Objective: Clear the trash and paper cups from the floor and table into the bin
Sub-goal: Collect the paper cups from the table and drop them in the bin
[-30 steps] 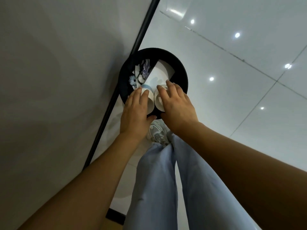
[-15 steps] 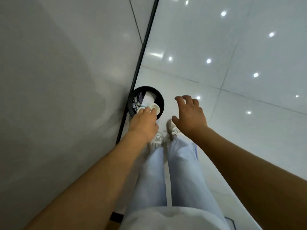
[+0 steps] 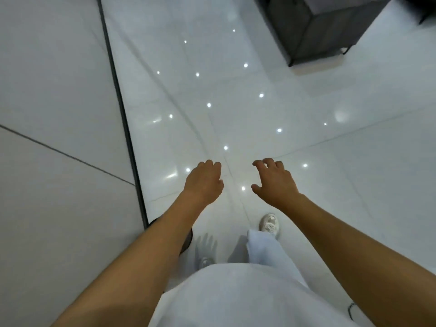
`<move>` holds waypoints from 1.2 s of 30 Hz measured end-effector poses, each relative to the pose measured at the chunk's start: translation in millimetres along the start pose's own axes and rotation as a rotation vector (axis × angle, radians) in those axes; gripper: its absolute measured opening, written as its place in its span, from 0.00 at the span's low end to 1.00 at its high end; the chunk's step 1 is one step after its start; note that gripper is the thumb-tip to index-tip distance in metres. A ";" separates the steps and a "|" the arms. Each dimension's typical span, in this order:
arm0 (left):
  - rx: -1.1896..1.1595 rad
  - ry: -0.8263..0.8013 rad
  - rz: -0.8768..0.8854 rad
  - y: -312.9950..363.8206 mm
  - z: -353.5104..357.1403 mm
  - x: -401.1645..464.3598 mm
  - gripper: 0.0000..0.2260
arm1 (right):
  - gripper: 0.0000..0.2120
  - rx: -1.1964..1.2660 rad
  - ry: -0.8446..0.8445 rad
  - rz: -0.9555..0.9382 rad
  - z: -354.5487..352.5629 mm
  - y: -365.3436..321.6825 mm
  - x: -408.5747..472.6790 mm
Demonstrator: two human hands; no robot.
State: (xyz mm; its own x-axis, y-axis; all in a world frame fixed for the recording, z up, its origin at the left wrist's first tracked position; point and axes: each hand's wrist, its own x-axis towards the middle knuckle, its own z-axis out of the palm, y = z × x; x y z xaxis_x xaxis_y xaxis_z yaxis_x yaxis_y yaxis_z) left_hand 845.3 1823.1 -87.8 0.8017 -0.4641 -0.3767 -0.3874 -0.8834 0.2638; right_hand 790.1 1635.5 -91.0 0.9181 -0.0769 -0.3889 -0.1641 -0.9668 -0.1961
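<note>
- The bin (image 3: 187, 239) shows only as a dark curved sliver at about 7 o'clock, beside the black strip (image 3: 122, 119) at the foot of the wall (image 3: 52, 90). The left forearm hides most of it, so its contents cannot be seen.
- No cups or trash show anywhere on the floor (image 3: 236, 102), and no desk is in sight.
- The left hand (image 3: 204, 182) hangs at centre, palm down, fingers loosely curled and holding nothing.
- The right hand (image 3: 274, 181), just beside it toward 3 o'clock, is spread a little wider, thumb out, also holding nothing. Both look relaxed and free, probably because the load has gone into the bin and they are ready for the next pick.
- Below them, the right shoe (image 3: 269, 224) is stepped forward at 5 o'clock and the other foot sits back near 6, which suggests walking away from the bin.
- Far off at 1 o'clock stands a dark cabinet (image 3: 318, 27) on thin legs; whether more trash lies near it cannot be told.
- The glossy tiles mirror ceiling lights, so small white scraps could be easy to miss.
</note>
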 end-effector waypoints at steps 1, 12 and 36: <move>0.035 0.003 0.042 20.4 -7.4 14.3 0.15 | 0.29 0.020 0.020 0.038 -11.7 21.8 0.3; 0.211 0.020 0.353 290.2 -35.4 200.3 0.15 | 0.27 0.191 0.119 0.351 -116.7 299.7 20.4; 0.492 -0.037 0.677 673.9 -110.8 654.6 0.10 | 0.25 0.369 0.219 0.584 -334.1 747.0 257.5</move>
State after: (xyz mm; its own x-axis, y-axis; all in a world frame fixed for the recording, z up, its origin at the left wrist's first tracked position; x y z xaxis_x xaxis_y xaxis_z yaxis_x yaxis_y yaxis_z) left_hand 1159.4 931.3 -58.3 0.3118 -0.8991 -0.3073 -0.9413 -0.3364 0.0291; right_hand 1024.5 812.0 -36.9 0.6884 -0.6400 -0.3412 -0.7253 -0.6106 -0.3180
